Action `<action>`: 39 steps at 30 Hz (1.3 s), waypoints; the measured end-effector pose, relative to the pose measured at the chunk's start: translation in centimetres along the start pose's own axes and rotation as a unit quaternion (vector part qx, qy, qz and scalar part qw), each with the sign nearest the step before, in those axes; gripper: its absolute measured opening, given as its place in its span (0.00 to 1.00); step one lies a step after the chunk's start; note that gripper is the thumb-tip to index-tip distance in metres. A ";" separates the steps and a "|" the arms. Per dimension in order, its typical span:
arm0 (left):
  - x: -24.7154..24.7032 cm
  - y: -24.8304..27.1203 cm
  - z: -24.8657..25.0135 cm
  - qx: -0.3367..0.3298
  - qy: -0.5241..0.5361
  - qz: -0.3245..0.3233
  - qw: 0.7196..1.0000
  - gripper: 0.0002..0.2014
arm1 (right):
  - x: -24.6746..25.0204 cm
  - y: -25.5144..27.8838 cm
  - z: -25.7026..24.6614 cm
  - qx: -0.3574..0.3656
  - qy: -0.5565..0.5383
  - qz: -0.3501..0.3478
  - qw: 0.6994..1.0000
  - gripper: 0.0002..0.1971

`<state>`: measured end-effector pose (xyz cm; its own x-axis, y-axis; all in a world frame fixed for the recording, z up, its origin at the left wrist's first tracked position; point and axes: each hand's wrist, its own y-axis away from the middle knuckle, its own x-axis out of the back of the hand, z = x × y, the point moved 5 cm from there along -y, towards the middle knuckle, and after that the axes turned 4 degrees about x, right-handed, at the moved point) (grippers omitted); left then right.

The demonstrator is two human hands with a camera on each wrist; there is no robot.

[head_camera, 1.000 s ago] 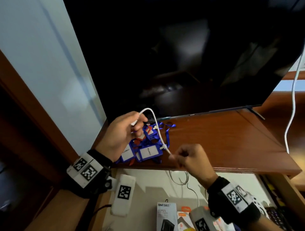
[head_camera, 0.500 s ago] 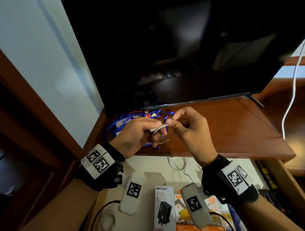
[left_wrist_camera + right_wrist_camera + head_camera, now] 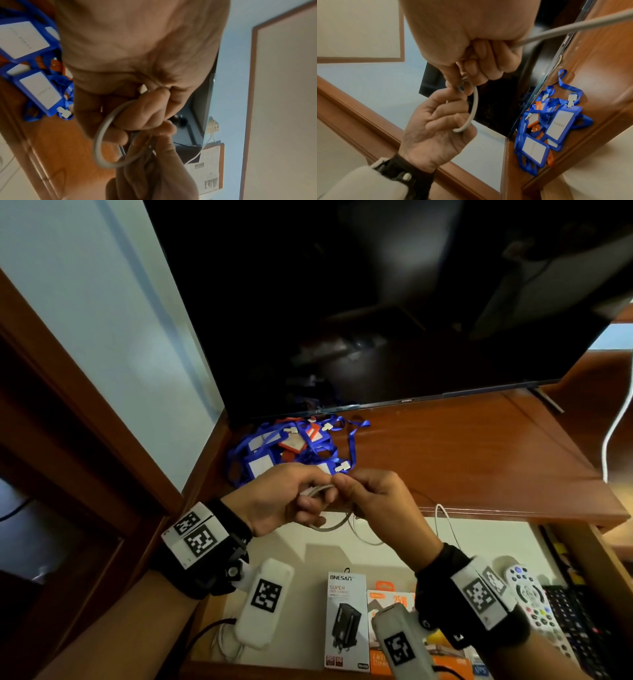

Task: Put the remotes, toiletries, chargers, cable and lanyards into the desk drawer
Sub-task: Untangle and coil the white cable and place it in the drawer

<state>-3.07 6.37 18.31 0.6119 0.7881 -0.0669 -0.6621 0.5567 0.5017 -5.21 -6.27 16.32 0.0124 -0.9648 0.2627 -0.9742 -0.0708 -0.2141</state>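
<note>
Both hands meet over the desk's front edge and hold a white cable [image 3: 317, 490] wound into a small loop [image 3: 102, 136]. My left hand [image 3: 291, 498] grips the coil [image 3: 473, 112] with curled fingers. My right hand [image 3: 373, 498] pinches the cable where it crosses the loop. A pile of blue and orange lanyards [image 3: 291, 446] with badge holders [image 3: 559, 124] lies on the desk just beyond the hands. Below, the open drawer [image 3: 308, 546] holds boxed chargers [image 3: 346, 618] and a grey remote [image 3: 527, 597].
A large dark TV [image 3: 376, 302] stands at the back of the wooden desk [image 3: 479, 453]. A white cord [image 3: 616, 422] hangs at the right. A dark keyboard-like remote [image 3: 575, 618] lies at the drawer's right side. A wall and wooden frame [image 3: 68, 392] close off the left.
The hands came together from holding the cable stretched apart, then dropped toward the desk's front edge while winding it into a small coil. The lanyard pile stayed put.
</note>
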 end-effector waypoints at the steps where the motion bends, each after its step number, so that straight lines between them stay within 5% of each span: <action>1: 0.2 0.1 -0.2 -0.005 0.021 -0.012 1.000 0.17 | 0.0 0.0 0.1 0.003 -0.019 -0.005 1.000 0.19; 7: 3.1 0.9 0.8 -0.094 0.287 0.017 0.953 0.14 | 1.4 0.1 1.5 -0.015 -0.115 0.003 0.993 0.07; 11: 5.3 1.8 1.1 -0.187 0.387 0.049 0.901 0.12 | 2.5 -0.2 4.0 -0.019 -0.097 0.061 0.993 0.09; 14: 7.0 2.1 1.1 -0.250 0.406 0.093 0.874 0.13 | 2.5 0.1 4.4 0.004 -0.037 0.101 0.994 0.13; 17: 7.6 2.1 1.3 -0.287 0.381 0.143 0.867 0.15 | 0.9 0.2 3.5 0.014 0.028 0.067 0.997 0.19; 21: 8.2 2.4 1.6 -0.344 0.445 0.156 0.812 0.15 | 0.2 -0.4 2.4 -0.003 -0.059 0.075 0.995 0.05; 26: 9.4 3.1 2.1 -0.391 0.484 0.194 0.759 0.16 | 0.2 -1.2 1.1 0.032 -0.080 0.095 0.992 0.05; 32: 8.7 3.7 2.6 -0.405 0.405 0.301 0.763 0.15 | -2.5 -1.0 0.6 0.081 0.143 0.043 0.986 0.06; 36: 7.9 4.0 2.7 -0.428 0.118 0.411 0.796 0.13 | -4.6 -0.5 0.3 0.086 0.207 -0.063 0.972 0.05; 39: 6.9 3.0 1.9 -0.375 0.010 0.379 0.846 0.16 | -5.2 0.2 -0.7 0.119 0.176 -0.137 0.967 0.05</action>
<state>0.01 12.97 21.02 -0.1134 0.9935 0.0107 -0.9542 -0.1059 -0.2799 -5.63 -1.10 15.61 0.1450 -0.7580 0.6360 -0.8651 -0.4090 -0.2903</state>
